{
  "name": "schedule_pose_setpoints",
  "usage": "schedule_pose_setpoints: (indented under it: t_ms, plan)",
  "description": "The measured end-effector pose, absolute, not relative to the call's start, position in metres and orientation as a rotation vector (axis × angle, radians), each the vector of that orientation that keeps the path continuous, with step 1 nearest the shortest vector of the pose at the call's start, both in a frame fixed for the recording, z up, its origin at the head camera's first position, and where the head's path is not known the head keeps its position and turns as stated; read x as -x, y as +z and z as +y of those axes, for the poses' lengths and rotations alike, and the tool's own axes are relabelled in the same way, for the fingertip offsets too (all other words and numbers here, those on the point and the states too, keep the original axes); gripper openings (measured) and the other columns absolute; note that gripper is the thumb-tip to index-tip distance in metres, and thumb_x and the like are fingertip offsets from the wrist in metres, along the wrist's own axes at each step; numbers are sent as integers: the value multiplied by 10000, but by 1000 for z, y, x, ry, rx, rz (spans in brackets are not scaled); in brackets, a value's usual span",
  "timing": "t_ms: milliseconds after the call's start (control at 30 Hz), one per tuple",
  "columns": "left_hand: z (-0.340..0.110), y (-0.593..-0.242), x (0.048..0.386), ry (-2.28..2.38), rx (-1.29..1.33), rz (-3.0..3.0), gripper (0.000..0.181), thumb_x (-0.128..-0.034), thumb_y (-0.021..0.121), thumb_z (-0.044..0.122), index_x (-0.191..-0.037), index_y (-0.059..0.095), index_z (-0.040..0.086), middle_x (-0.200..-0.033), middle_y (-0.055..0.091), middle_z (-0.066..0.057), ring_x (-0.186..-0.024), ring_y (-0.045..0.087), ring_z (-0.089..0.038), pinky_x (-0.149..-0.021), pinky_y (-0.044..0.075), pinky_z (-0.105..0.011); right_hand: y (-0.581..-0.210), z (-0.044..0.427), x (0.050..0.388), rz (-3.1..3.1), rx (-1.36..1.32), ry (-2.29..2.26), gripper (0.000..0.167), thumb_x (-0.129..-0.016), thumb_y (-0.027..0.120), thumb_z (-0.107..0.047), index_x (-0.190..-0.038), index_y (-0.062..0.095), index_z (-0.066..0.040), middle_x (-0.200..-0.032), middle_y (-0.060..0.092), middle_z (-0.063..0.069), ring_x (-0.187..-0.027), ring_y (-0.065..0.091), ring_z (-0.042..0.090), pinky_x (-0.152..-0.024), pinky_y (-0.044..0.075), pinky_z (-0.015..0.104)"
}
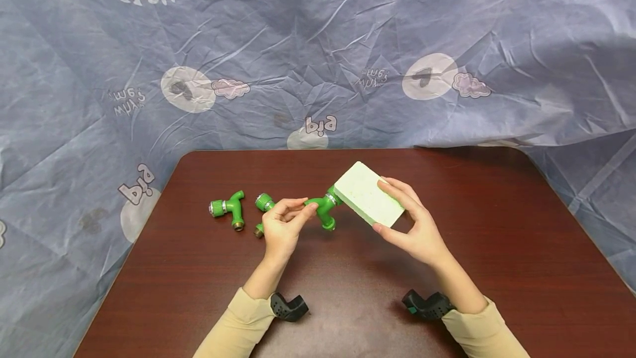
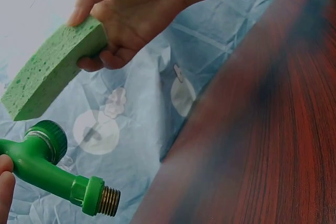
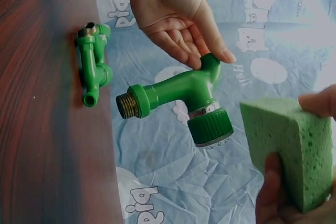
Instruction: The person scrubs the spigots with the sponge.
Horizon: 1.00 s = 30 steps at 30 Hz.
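A green tap (image 1: 325, 206) is pinched at its spout end by my left hand (image 1: 283, 228), held above the table. Its brass threaded inlet (image 2: 109, 201) and ribbed knob (image 3: 210, 127) show in the wrist views. My right hand (image 1: 417, 225) grips a light green sponge (image 1: 370, 195) by its edges, thumb on one side and fingers on the other. In the head view the sponge overlaps the tap's knob; both wrist views show a small gap between them.
On the dark red-brown table (image 1: 348, 291), a second green tap (image 1: 228, 209) lies at the left. Another green tap (image 1: 265, 201) lies partly hidden behind my left hand. A bluish printed cloth (image 1: 318, 48) hangs behind the table's far edge.
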State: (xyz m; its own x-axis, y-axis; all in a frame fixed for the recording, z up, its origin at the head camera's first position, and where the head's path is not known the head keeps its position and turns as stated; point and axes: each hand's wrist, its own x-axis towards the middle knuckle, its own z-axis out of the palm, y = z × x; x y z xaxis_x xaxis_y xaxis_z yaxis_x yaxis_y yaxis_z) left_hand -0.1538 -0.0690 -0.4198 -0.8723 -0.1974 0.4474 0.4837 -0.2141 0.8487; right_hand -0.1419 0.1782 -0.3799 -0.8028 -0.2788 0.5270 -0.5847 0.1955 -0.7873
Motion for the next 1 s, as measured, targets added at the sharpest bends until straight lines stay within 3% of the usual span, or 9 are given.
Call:
schedule_pose_setpoints:
  t_ms: [133,267,400,500,600,767,1000]
  plan:
    - [-69,-418,154,-2117,311,-1620,208,-757,738,-67,-907,629,-164,-779,676,-221,-646,685,-171,-598,576,-356,-371,177,138,-2230,-885,1612,694,-679,714,165,-1321,475,52,-1386,374,181,-1123,447,140,-777,431,176]
    - [-70,-417,154,-2102,280,-1613,213,-763,739,-56,-905,623,-165,-787,667,-247,-655,685,-164,-610,577,-338,-364,178,135,-2267,-784,1557,652,-683,697,167,-1292,482,86,-1353,394,232,-1100,440,115,-786,401,159]
    - [-70,-417,154,-2093,251,-1605,233,-763,757,-15,-903,628,-151,-785,661,-252,-645,682,-180,-608,574,-381,-374,185,142,-2343,-621,1505,664,-704,724,104,-1322,504,-2,-1363,419,153,-1090,427,92,-781,379,156]
    - [-69,-417,153,-2100,239,-1588,252,-765,762,4,-912,629,-151,-774,664,-223,-639,681,-185,-611,572,-400,-383,188,148,-2410,-568,1533,663,-732,745,35,-1342,511,-78,-1380,411,79,-1046,458,117,-746,433,160]
    - [-68,-416,152,-2119,231,-1566,260,-768,760,6,-920,626,-157,-759,667,-182,-633,680,-181,-612,576,-363,-385,187,148,-2475,-564,1543,645,-748,750,-3,-1341,512,-84,-1382,404,72,-998,481,141,-694,478,178]
    - [-67,-415,152,-2139,244,-1540,260,-782,743,-6,-920,607,-180,-763,673,-187,-625,676,-169,-601,575,-305,-375,180,142,-2503,-593,1546,619,-740,731,49,-1315,505,12,-1357,413,159,-951,490,146,-673,473,165]
    - [-70,-414,154,-2203,301,-1566,228,-806,686,-71,-974,587,-190,-778,682,-124,-639,675,-207,-611,575,-380,-360,172,134,-2434,-627,1653,582,-738,687,118,-1285,492,94,-1325,420,224,-888,528,99,-664,490,160]
